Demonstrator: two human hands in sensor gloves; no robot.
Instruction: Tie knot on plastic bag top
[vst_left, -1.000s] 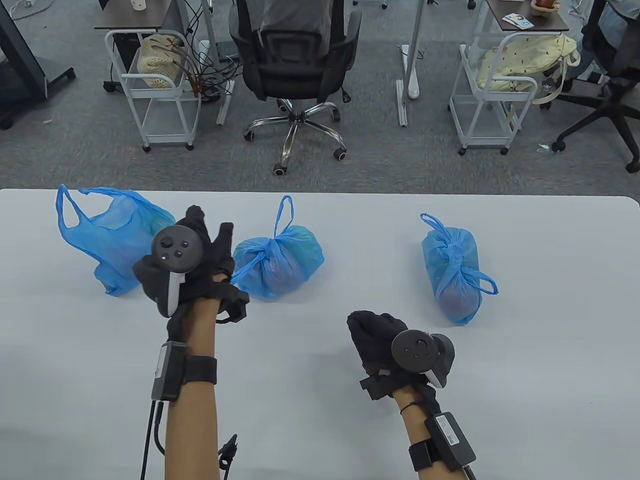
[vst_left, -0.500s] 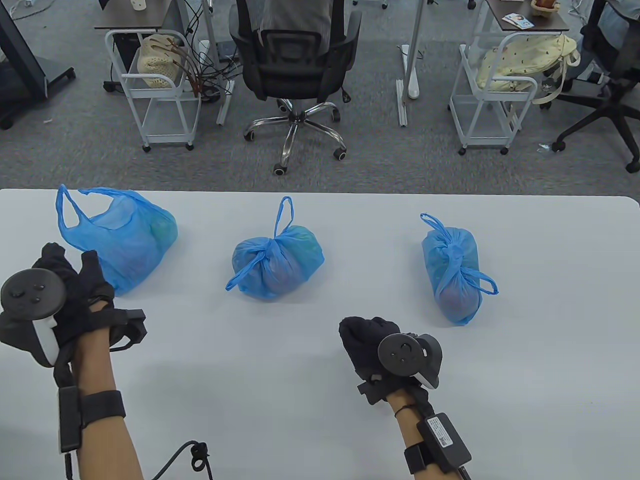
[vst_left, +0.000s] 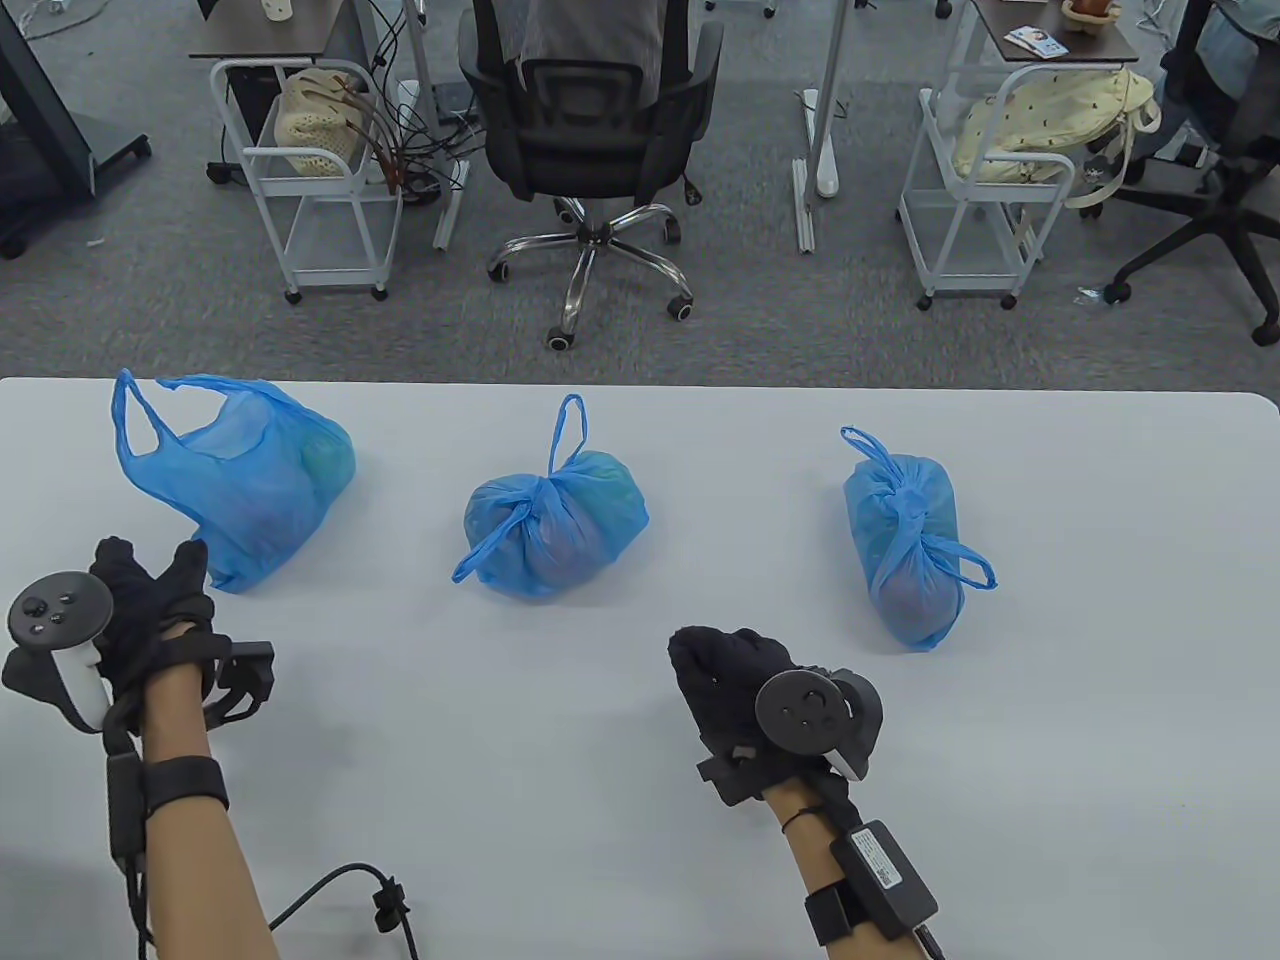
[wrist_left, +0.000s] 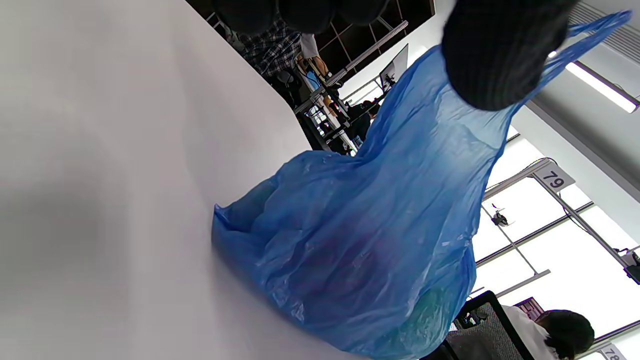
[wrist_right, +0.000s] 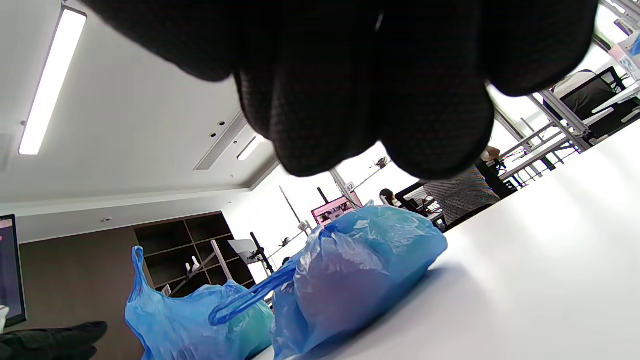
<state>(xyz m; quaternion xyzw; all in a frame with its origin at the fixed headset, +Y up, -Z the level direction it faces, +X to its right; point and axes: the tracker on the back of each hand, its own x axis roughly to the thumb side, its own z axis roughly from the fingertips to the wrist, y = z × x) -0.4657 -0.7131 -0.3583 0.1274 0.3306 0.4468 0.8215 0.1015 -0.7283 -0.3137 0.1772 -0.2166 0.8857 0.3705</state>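
Three blue plastic bags lie on the white table (vst_left: 640, 800). The left bag (vst_left: 240, 480) is untied, its handles loose at the far end; it fills the left wrist view (wrist_left: 375, 225). The middle bag (vst_left: 555, 520) and the right bag (vst_left: 905, 540) are knotted at the top. My left hand (vst_left: 150, 570) hovers just left of the untied bag's near end, fingers spread, holding nothing. My right hand (vst_left: 710, 650) rests on the table in front of the middle bag, fingers (wrist_right: 350, 75) curled in, empty.
The table's far edge runs just behind the bags. A black cable (vst_left: 350, 890) lies on the table by my left forearm. An office chair (vst_left: 590, 130) and white carts (vst_left: 310, 170) stand on the floor beyond.
My left hand has swung from beside the middle bag leftward and toward me, to the near end of the untied bag. My right hand has drifted slightly left.
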